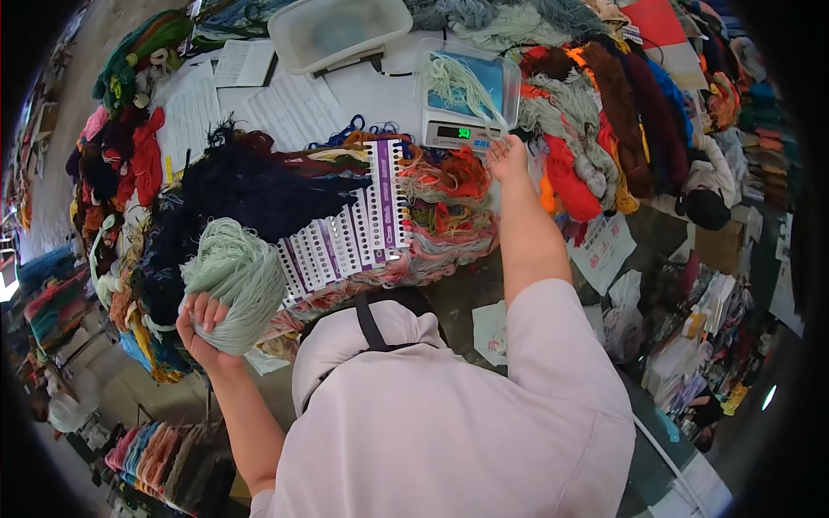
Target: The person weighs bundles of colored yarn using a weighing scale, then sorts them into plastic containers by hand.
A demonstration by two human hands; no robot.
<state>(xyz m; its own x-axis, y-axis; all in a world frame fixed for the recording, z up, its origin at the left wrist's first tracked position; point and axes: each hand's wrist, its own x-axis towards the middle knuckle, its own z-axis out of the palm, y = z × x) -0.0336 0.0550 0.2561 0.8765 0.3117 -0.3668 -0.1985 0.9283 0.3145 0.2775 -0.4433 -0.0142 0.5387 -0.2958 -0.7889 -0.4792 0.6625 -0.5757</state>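
Note:
My left hand (205,326) is closed around a large hank of pale green yarn (231,272), held up at the table's left front. My right hand (508,158) reaches forward to the digital scale (440,134), whose display shows green digits. Its fingers pinch the tail end of a smaller bundle of pale green yarn (458,82). That bundle lies in a clear plastic tray (513,82) on top of the scale. Purple-and-white punched cards (386,194) are fanned out between my arms, over piles of coloured yarn. Dark navy yarn (259,186) lies behind the left hank.
A translucent plastic tub (341,34) stands at the back. Written sheets (298,108) and an open notebook (244,63) lie on the table. Red, brown and grey hanks (570,177) crowd the right side. Another person in a dark cap (708,207) is at far right.

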